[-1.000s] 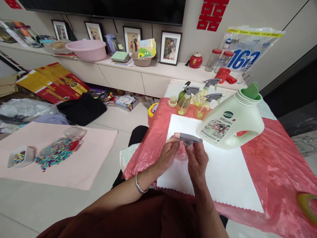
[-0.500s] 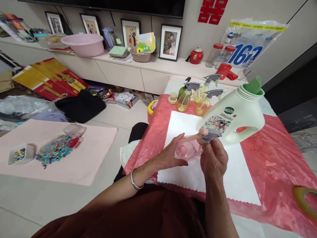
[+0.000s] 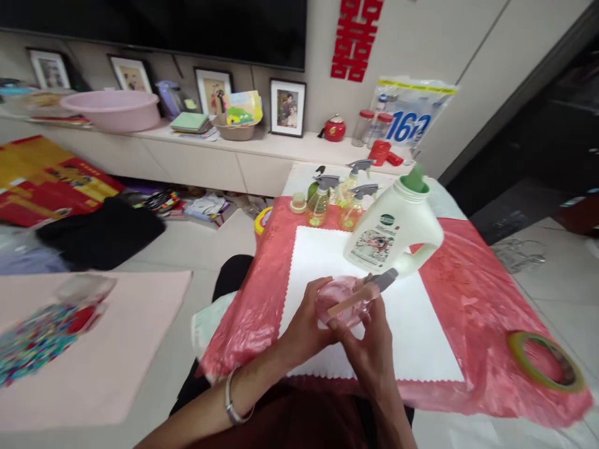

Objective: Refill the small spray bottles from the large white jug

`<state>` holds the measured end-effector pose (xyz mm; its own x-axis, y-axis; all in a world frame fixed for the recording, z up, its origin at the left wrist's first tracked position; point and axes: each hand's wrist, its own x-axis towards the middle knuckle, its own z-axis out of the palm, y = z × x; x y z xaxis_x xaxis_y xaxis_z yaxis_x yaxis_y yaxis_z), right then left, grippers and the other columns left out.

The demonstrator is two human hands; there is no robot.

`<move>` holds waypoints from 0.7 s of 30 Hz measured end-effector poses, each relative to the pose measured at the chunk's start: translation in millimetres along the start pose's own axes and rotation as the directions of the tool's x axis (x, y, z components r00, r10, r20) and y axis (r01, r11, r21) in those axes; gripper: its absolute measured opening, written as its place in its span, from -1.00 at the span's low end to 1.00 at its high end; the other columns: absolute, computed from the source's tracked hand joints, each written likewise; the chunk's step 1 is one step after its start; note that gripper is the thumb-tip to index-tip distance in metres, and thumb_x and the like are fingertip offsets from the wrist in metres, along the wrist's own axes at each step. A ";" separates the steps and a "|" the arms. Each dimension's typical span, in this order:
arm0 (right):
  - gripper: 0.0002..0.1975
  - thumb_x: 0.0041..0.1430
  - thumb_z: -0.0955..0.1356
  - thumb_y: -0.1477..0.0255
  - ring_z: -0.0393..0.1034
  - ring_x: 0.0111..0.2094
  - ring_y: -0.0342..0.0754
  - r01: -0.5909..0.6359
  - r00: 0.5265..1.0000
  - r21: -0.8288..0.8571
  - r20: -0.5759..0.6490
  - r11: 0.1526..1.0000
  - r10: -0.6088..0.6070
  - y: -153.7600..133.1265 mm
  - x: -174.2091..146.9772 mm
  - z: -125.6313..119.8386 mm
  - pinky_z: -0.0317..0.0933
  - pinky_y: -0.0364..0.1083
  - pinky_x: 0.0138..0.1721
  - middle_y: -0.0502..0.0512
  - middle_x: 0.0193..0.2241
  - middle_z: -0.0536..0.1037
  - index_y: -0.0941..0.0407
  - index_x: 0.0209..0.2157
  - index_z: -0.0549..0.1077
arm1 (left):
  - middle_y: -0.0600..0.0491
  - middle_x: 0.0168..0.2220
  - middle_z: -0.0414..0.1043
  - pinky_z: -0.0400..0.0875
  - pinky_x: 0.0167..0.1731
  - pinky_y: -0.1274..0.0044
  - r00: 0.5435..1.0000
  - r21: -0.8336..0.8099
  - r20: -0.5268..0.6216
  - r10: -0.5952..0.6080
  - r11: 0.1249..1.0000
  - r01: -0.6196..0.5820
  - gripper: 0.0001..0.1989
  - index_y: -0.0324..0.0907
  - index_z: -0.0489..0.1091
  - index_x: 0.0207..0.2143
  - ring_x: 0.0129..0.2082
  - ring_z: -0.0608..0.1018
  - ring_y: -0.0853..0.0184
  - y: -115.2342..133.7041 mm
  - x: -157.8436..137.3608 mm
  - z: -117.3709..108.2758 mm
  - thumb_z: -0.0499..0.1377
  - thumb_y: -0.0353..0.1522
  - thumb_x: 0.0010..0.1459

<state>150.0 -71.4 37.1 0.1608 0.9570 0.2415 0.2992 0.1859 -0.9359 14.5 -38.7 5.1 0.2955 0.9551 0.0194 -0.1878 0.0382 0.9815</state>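
Between my two hands is a clear pink spray bottle (image 3: 334, 290) with a grey spray head (image 3: 387, 279), held tilted over the white sheet (image 3: 416, 330). My left hand (image 3: 309, 324) wraps round the bottle's left side. On the near right side, my right hand (image 3: 369, 349) grips it, thumb against the bottle. A flat tan strip (image 3: 350, 299) lies slantwise across the bottle; what it is and how it is held I cannot make out. Just beyond stands a pale green detergent jug (image 3: 393, 231) with a green spout. Yellowish spray bottles (image 3: 317, 209) with grey heads stand behind it.
A red plastic cover (image 3: 253, 299) lies on the table, with a tape roll (image 3: 545, 362) at right. A small cap (image 3: 298, 202) sits by the spray bottles. To the left, colourful beads (image 3: 37, 340) lie on a pink surface (image 3: 140, 337). A cabinet (image 3: 196, 156) runs behind.
My right hand has moved from the spray head down to the bottle's body. The tan strip is angled differently. The view has shifted, bringing more of the right side into sight.
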 end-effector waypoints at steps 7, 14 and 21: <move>-0.39 0.29 0.44 0.19 0.32 0.14 0.02 0.014 0.989 -0.126 -0.143 0.992 -0.032 18.4 -17.8 -45.7 0.38 -0.09 0.08 0.16 0.17 0.31 0.04 0.28 0.25 | -0.14 0.36 0.13 0.29 0.30 0.07 0.969 0.398 0.229 0.089 0.900 -0.177 -0.06 0.05 0.08 0.35 0.34 0.29 -0.06 -19.1 9.4 -18.0 0.44 -0.06 0.01; -0.23 0.02 0.57 0.09 0.41 -0.03 0.06 -0.111 0.919 -0.133 -0.392 0.985 0.051 36.2 30.8 -153.8 0.41 -0.08 -0.09 0.20 0.01 0.42 0.13 0.16 0.33 | -0.14 0.21 0.37 0.38 0.22 0.10 0.934 0.842 0.172 0.314 0.445 -0.304 -0.58 -0.08 0.33 0.19 0.24 0.42 0.05 -45.4 63.8 -80.1 0.07 -0.13 0.37; -0.18 -0.05 0.53 0.05 0.38 -0.11 0.02 -0.076 0.882 -0.252 -0.469 0.965 -0.053 91.3 122.6 -207.0 0.32 -0.03 -0.10 0.13 -0.09 0.43 0.10 0.19 0.33 | -0.21 0.16 0.44 0.45 0.13 0.14 0.884 0.945 0.201 0.422 0.152 -0.288 -0.55 -0.22 0.33 0.16 0.18 0.48 0.00 -66.9 80.2 -93.0 0.02 -0.14 0.39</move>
<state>391.7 16.8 34.4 0.5669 0.7295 0.3827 0.5134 0.0504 -0.8566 -36.4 62.7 -76.7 0.3706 0.8013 0.4696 0.7719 -0.5469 0.3242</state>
